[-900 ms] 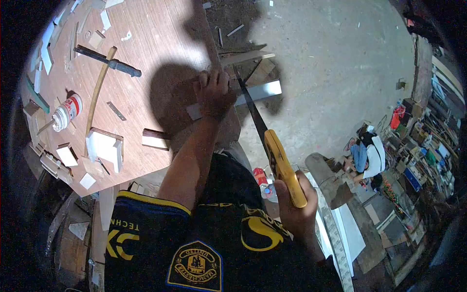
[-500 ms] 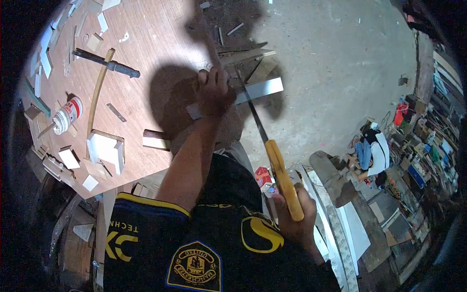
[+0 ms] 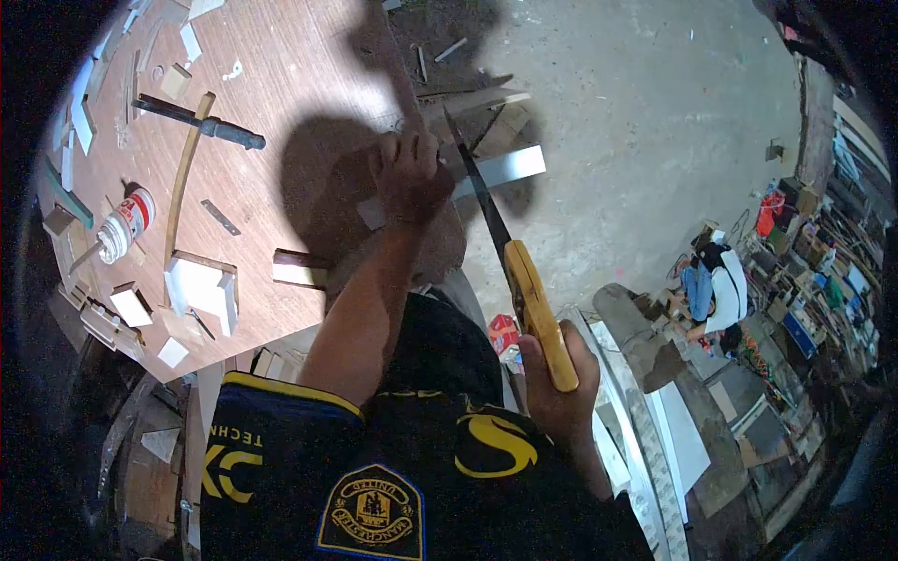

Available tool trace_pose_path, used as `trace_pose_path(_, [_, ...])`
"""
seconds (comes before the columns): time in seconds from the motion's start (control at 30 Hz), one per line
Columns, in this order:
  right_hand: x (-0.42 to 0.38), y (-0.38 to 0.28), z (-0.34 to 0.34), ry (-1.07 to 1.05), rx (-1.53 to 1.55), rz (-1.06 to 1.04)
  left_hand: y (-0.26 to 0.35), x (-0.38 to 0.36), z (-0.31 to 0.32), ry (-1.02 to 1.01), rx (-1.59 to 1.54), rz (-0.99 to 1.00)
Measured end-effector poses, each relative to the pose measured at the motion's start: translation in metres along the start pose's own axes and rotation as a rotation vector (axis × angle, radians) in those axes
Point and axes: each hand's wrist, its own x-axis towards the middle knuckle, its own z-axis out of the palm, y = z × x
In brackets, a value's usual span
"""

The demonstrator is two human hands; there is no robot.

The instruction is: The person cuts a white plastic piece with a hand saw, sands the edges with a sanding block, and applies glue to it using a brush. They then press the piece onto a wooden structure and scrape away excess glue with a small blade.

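Note:
My right hand [image 3: 559, 379] is wrapped round the yellow handle [image 3: 541, 313] of a handsaw. Its dark, narrow blade [image 3: 488, 201] points up and to the left, crossing a pale strip of board [image 3: 510, 168] just beyond the table edge. My left hand [image 3: 410, 178] grips this strip at the edge, in shadow, with fingers bent. One end of the strip lies on the wooden table [image 3: 290, 65]; the other juts out over the floor. Whether the blade touches the strip is unclear.
On the table are a hammer-like tool [image 3: 220, 131], a curved wooden stick [image 3: 184, 182], a white-and-red container [image 3: 126, 224], a metal plate [image 3: 222, 217] and offcuts. Scraps lie on the floor below. A person [image 3: 718, 290] crouches at the right, beside piled materials [image 3: 814, 299].
My right hand has moved forward and slightly left with the saw, and the blade tip now reaches farther past the strip. My left hand stays at the strip.

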Motion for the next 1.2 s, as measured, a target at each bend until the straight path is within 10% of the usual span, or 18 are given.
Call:
trace_pose_path(0.67, [0.01,-0.025,-0.003,-0.118,-0.024,0.144,-0.003,0.0,0.01,-0.034,0.056,-0.046])
trace_pose_path(0.8, [-0.013,-0.018,-0.029,-0.072,-0.04,-0.132,-0.006,-0.003,0.009,0.0,0.008,0.005])
trace_pose_path(1.0, [0.014,-0.012,0.005,-0.09,-0.036,0.062,0.002,0.002,0.002,0.073,0.009,0.023])
trace_pose_path(1.07, [-0.003,-0.006,-0.011,0.019,-0.079,-0.213,0.001,-0.001,0.003,-0.064,-0.047,-0.078])
trace_pose_path(1.2, [-0.004,-0.033,-0.018,-0.066,0.028,0.091,-0.008,0.0,0.016,-0.006,0.061,0.018])
